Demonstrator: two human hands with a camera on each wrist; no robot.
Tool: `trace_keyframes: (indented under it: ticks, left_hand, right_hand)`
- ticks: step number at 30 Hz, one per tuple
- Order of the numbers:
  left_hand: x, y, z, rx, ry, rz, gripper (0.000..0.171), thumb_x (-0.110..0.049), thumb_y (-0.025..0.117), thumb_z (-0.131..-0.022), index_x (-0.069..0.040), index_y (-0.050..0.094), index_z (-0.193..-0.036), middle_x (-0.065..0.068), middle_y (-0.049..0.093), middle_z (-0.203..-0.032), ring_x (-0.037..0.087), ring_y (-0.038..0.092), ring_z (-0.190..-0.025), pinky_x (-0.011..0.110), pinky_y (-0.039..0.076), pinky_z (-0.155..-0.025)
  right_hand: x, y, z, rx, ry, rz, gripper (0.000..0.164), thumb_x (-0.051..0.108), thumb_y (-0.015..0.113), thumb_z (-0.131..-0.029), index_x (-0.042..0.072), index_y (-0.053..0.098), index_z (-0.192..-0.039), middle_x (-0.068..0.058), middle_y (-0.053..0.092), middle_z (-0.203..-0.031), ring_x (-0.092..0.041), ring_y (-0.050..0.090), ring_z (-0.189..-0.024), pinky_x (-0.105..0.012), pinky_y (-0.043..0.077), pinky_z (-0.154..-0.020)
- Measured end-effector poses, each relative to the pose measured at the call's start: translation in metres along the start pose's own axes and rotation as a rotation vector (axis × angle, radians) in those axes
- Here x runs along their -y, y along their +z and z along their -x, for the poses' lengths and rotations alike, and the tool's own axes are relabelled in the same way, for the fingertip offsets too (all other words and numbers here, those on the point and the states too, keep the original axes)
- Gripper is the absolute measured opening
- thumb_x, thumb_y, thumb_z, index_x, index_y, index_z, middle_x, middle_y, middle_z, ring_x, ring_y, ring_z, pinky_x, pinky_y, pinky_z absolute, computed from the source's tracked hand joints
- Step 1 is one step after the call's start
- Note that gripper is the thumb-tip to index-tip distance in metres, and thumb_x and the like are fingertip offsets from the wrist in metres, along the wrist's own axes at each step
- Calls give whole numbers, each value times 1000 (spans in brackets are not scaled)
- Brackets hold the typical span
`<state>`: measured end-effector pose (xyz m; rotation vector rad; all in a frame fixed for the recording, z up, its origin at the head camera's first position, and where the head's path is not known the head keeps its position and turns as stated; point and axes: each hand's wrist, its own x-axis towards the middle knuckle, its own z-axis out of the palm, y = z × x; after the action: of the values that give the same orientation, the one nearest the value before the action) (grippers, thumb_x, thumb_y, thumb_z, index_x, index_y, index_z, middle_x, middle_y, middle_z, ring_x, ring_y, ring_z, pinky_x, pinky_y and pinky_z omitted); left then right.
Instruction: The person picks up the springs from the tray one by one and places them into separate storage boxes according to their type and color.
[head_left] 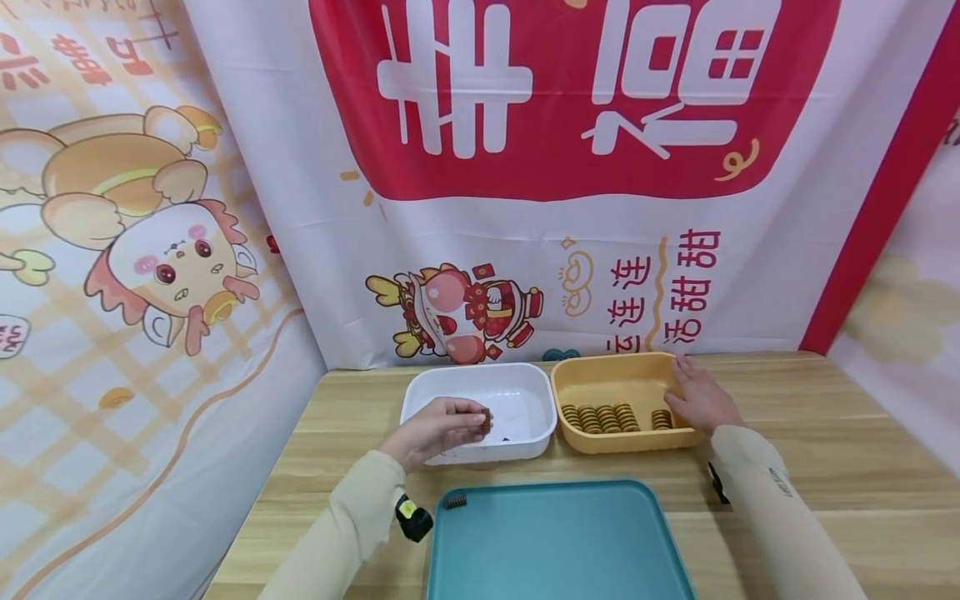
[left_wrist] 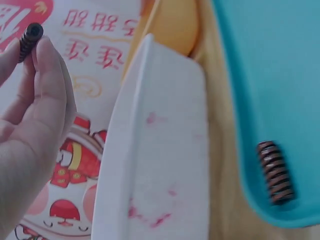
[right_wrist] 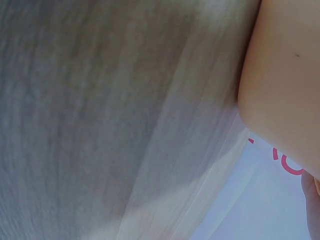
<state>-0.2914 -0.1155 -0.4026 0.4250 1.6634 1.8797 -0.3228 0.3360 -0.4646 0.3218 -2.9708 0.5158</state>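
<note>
My left hand is over the white bin, pinching a short brown coil spring between thumb and fingertips. In the left wrist view that spring's hollow end shows. Another brown spring lies in the corner of the teal tray, nearest the left arm. At the right end of the yellow bin, my right hand holds the rim, thumb inside and fingers by the back corner. Several yellowish springs lie in a row along that bin's front, with a few more springs beside the right thumb.
The two bins stand side by side at the back of the wooden table, against a printed cloth. A few small dark bits lie on the white bin's floor. The teal tray sits in front of the bins.
</note>
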Motion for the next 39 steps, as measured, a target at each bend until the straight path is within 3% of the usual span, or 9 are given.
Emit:
trace_keyframes:
  ticks: [8, 13, 17, 22, 25, 31, 35, 39]
  left_hand:
    - [-9, -19, -13, -215, -11, 154, 23, 2, 48, -95, -7, 67, -87, 5, 67, -87, 12, 65, -82, 25, 53, -81]
    - [-11, -29, -20, -340, -47, 222, 15, 1, 50, -95, -4, 64, -92, 6, 66, -88, 13, 63, -82, 25, 52, -82]
    - [-10, -38, -24, -409, -88, 234, 10, 1, 53, -94, 1, 61, -100, 9, 65, -90, 15, 62, -82, 26, 52, -83]
    - [-6, -46, -32, -466, -153, 180, 22, 1, 53, -94, 9, 57, -114, 10, 64, -88, 15, 62, -81, 26, 52, -82]
    - [-5, -50, -35, -499, -183, 109, 27, 0, 55, -93, 12, 56, -117, 10, 63, -86, 14, 62, -77, 25, 53, -79]
    - [-4, -56, -40, -565, -276, -98, 20, 3, 62, -88, 12, 63, -106, 12, 66, -78, 14, 63, -66, 25, 55, -70]
    - [-1, -56, -44, -533, -358, -330, 11, 1, 66, -86, 9, 67, -93, 10, 66, -72, 11, 60, -57, 24, 55, -63]
    - [5, -54, -47, -510, -440, -621, 9, -4, 69, -84, 2, 64, -79, 5, 60, -63, 8, 55, -50, 21, 53, -56]
  right_hand:
    - [1, 0, 1, -7, -8, 7, 66, 23, 48, -94, -17, 23, -140, -32, 16, -149, -45, 14, -138, -56, 12, -110]
    - [1, -2, 1, -1, -6, 7, 67, 23, 47, -94, -17, 21, -141, -32, 14, -149, -44, 11, -139, -56, 11, -110]
    - [0, -1, 0, -10, -6, 2, 66, 22, 48, -94, -17, 22, -141, -32, 14, -149, -44, 10, -139, -56, 10, -110]
    - [-1, 1, 1, 0, 1, -8, 67, 23, 47, -94, -16, 21, -142, -30, 13, -150, -43, 8, -139, -57, 9, -110]
    - [-1, 1, 1, 0, 4, -3, 67, 24, 48, -94, -15, 21, -142, -30, 13, -150, -43, 8, -139, -56, 9, -110]
    - [-1, 0, 0, -17, -8, -1, 66, 22, 49, -94, -17, 22, -140, -31, 15, -149, -43, 10, -139, -56, 10, -110]
    - [0, 0, 1, -27, -7, -13, 67, 22, 50, -93, -17, 24, -140, -31, 16, -149, -43, 11, -139, -57, 12, -110]
    - [1, -1, 2, -24, -1, -18, 66, 21, 50, -92, -16, 25, -140, -31, 16, -149, -44, 12, -139, -57, 13, -109]
